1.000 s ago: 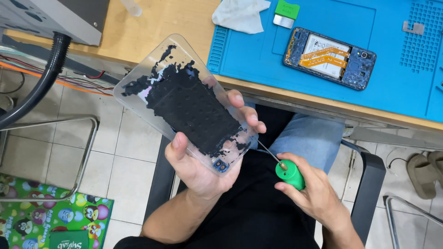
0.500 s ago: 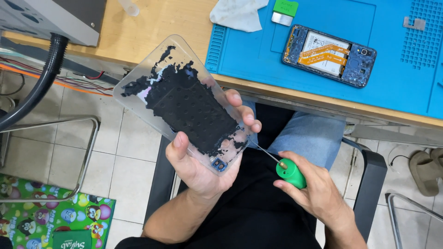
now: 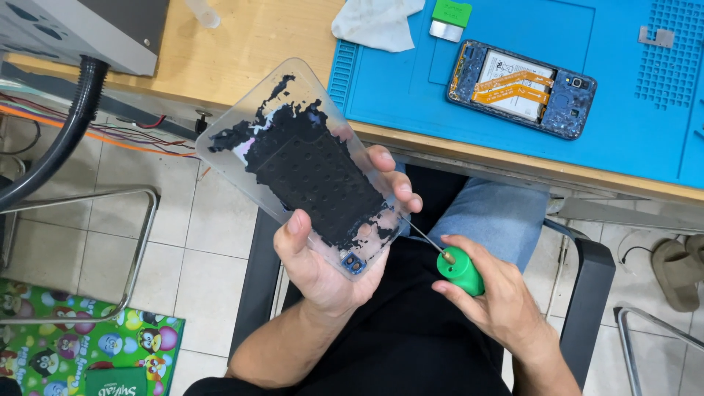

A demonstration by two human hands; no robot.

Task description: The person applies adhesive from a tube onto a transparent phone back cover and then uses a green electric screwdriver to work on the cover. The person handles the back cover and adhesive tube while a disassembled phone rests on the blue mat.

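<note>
My left hand [image 3: 330,249] grips a clear plastic phone back cover [image 3: 293,161] patched with black adhesive residue, held tilted above my lap. A small blue camera-ring piece sits at its lower corner. My right hand [image 3: 499,301] holds a green-handled screwdriver [image 3: 458,270]; its thin metal shaft points up-left and its tip meets the cover's lower right edge beside my left fingers. On the blue work mat [image 3: 572,110] lies an opened phone [image 3: 522,88] with battery and orange flex cables exposed.
A wooden desk [image 3: 249,44] carries the mat, a white cloth [image 3: 374,22] and a green-handled scraper [image 3: 449,17]. A grey machine [image 3: 81,29] with black hose stands at left. Metal chair frame, tiled floor, colourful box and a sandal lie below.
The cover and both hands stay almost where they were; the view has shifted only slightly.
</note>
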